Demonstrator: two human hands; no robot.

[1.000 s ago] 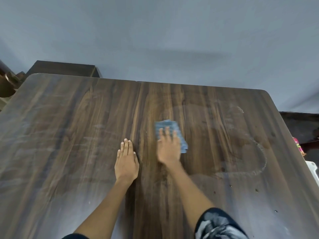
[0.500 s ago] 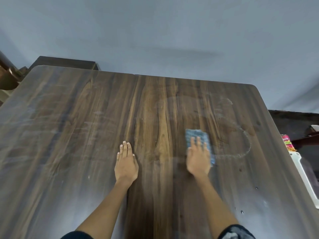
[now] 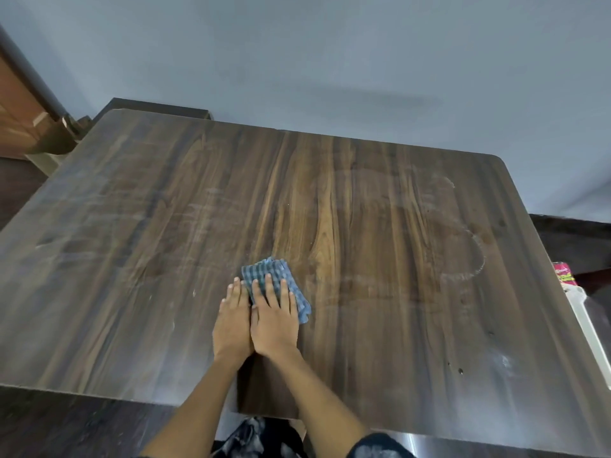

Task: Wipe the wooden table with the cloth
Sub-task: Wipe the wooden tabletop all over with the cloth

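A dark wooden table [image 3: 380, 226] fills most of the view, with pale smears on its left half and a whitish ring mark at the right. A folded blue checked cloth [image 3: 274, 276] lies flat near the table's middle front. My right hand [image 3: 274, 322] presses flat on the cloth, fingers spread over it. My left hand [image 3: 233, 322] lies flat on the wood right beside the right hand, touching it, with its fingertips at the cloth's left edge. Part of the cloth is hidden under my right palm.
A grey wall rises behind the table. A dark low cabinet [image 3: 148, 107] stands past the far left corner, with brown wooden pieces [image 3: 20, 117] at the left edge. A white bin [image 3: 591, 328] and a pink packet [image 3: 564, 274] sit beside the table's right edge.
My right hand has slid the cloth left from the ring mark back to the middle, ending against my left hand. The view has pulled back, showing the table's front edge.
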